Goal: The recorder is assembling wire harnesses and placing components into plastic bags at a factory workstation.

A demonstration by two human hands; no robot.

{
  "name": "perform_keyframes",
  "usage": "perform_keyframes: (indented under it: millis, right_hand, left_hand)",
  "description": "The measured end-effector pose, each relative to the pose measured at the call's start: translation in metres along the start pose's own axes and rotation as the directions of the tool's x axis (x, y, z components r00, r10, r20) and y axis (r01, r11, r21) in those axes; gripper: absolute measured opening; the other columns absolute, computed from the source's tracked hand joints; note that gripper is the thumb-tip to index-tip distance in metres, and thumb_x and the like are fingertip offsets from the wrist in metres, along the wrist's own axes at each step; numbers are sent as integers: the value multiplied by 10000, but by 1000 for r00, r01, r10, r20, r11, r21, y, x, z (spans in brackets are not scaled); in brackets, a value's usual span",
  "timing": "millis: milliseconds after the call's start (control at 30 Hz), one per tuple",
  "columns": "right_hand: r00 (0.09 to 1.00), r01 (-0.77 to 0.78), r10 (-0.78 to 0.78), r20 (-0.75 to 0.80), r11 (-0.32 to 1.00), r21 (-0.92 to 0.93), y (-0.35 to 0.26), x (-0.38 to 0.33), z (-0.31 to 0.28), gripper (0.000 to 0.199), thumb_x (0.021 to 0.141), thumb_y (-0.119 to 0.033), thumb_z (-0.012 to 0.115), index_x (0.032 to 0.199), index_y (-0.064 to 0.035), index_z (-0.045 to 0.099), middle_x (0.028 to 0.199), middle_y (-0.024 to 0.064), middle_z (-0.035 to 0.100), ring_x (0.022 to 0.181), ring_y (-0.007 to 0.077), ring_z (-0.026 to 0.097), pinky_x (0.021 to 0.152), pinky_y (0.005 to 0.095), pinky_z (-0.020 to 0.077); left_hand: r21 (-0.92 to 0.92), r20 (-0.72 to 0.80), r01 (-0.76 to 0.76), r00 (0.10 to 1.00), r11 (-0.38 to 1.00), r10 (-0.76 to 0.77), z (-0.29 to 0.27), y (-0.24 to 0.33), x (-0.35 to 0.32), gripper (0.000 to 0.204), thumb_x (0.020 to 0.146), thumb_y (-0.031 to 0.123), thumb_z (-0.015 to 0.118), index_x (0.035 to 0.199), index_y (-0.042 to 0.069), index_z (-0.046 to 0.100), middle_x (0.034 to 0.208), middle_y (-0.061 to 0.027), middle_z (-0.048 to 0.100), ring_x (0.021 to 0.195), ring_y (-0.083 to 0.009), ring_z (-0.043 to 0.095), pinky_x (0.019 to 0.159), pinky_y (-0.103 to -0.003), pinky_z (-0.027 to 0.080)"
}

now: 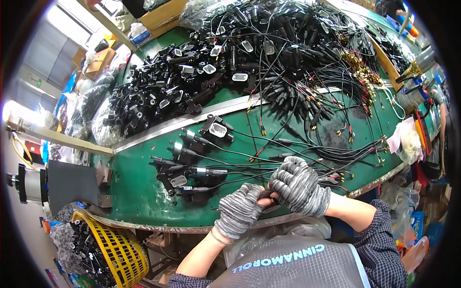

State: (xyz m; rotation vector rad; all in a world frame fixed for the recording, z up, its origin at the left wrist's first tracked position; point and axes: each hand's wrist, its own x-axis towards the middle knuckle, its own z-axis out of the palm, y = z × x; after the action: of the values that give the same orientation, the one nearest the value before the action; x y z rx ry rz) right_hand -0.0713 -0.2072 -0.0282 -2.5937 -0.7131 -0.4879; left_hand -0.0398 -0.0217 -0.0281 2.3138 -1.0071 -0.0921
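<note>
Grey-gloved left hand [238, 209] and right hand [298, 186] together pinch a black connector [267, 194] over the green table [139, 192].

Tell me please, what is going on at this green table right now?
A person in grey knit gloves works at a green bench. The left hand and right hand meet over a small dark part with a black cable, pinching it. Assembled black connectors lie beside them; a large heap of cables lies beyond.

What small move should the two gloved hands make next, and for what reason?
Probably lay the small dark part, pinched between left hand and right hand, beside the assembled black connectors on the green table: those lie in a row just left of the hands.
</note>
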Motion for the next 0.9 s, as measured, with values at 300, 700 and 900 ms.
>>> perform_keyframes:
  millis: [300, 700, 900]
  right_hand:
    - [993, -52, 53, 108, 999, -13, -4, 1, -7, 252, 663, -256, 575, 845, -91, 626, 808, 35, 598, 812, 218, 571, 868, 443, 391]
    - [997, -20, 23, 69, 999, -33, -3, -1, -4, 243, 684, -284, 582, 833, -97, 623, 755, 37, 595, 791, 229, 570, 871, 428, 386]
    - [989, -96, 92, 114, 995, 35, -3, -11, -7, 292, 655, -276, 603, 881, -92, 613, 745, 43, 595, 769, 230, 571, 796, 421, 404]
  left_hand:
    - [-3, -3, 34, 999, 999, -34, 3, 1, -1, 195, 730, 198, 654, 862, 63, 604, 799, -97, 596, 660, -283, 596, 568, -337, 477]
    - [-50, -40, -24, 999, 998, 22, 8, -3, 1, 235, 784, 289, 595, 885, 77, 600, 795, -80, 592, 607, -262, 590, 508, -346, 463]
    - [13, -17, -87, 996, 996, 87, 9, -6, 0, 218, 788, 296, 591, 883, 101, 606, 812, -71, 603, 573, -255, 583, 485, -343, 454]
